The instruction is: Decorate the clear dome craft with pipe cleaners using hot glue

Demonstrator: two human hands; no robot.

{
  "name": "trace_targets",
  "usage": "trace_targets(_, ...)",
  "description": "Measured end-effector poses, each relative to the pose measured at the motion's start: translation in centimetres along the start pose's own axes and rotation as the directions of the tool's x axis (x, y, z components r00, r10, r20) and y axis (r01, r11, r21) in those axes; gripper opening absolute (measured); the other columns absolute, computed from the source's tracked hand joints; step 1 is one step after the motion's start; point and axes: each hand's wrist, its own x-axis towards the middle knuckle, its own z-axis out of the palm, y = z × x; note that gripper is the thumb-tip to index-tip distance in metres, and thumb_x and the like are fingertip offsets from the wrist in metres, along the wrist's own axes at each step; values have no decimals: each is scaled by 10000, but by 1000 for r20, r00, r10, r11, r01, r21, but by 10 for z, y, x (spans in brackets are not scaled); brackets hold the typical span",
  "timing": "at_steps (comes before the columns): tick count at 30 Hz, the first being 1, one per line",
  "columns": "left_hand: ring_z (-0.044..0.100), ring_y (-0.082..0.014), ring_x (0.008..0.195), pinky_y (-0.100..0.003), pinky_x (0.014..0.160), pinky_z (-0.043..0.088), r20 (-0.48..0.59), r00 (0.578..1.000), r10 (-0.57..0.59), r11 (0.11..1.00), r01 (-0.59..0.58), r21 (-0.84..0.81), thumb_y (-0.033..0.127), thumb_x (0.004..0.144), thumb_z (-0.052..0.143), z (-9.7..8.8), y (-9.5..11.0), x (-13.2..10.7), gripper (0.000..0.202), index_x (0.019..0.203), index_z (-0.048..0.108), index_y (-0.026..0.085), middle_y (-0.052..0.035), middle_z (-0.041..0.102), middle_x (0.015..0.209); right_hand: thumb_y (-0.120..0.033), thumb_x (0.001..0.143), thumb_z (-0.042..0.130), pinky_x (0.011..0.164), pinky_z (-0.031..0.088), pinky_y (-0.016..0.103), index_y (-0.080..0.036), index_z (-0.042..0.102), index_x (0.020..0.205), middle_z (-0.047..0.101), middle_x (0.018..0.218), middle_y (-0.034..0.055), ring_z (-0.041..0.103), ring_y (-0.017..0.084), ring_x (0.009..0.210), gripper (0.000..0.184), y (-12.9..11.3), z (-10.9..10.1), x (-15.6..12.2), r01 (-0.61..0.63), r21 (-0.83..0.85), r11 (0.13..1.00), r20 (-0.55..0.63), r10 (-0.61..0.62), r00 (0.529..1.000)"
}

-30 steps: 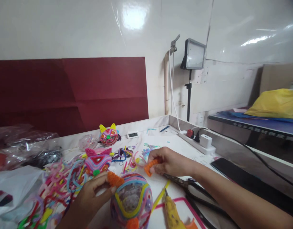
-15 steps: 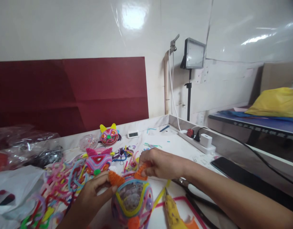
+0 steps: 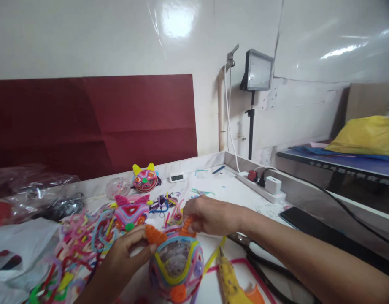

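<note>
A round clear ornament wrapped in bands of yellow, blue and pink pipe cleaner stands at the front, with an orange nose at its lower edge. My left hand pinches an orange pipe-cleaner ear at its upper left. On the upper right, my right hand is closed on a second orange ear, partly covered by the fingers. Both ears touch the ornament's top. Just right of it lies a yellow glue gun, nozzle upward, and scissors rest under my right forearm.
Two similar cat-faced ornaments, one with pink ears and one with yellow ears, stand behind. Loose pipe cleaners and plastic bags fill the left. A power strip and a black phone lie right. A small digital clock stands at the back.
Almost nothing differs. Both hands keep their hold on the orange ears, and the ornament has tilted slightly, showing more of its orange nose.
</note>
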Motion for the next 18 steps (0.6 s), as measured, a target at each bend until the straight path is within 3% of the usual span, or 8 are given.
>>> trace_targets(5, 650, -235, 857, -294, 794, 532, 94, 995, 19, 1000, -21, 20, 401, 816, 629, -2, -4, 0, 210, 846, 732, 221, -32, 701, 852, -42, 758, 650, 669, 367, 219, -133, 703, 867, 643, 835, 38, 531, 150, 773, 152, -2, 0, 1, 24, -43, 999, 14, -23, 1000)
trace_targets(11, 637, -225, 808, -293, 783, 539, 80, 997, 17, 1000, -16, -8, 419, 806, 641, -1, -8, 0, 221, 815, 730, 216, -30, 687, 821, -52, 760, 657, 628, 353, 209, -144, 695, 836, 625, 756, 14, 529, 138, 722, 125, -2, 2, 2, 31, -46, 998, 6, -31, 1000)
trace_targets(18, 663, -241, 894, -286, 827, 527, 82, 996, 19, 1000, -18, -18, 402, 810, 658, -2, -12, 2, 232, 938, 755, 235, -26, 718, 892, -27, 743, 642, 606, 337, 210, -151, 654, 733, 564, 692, -11, 475, 120, 657, 125, -3, 6, 3, 26, -18, 999, -26, -27, 999)
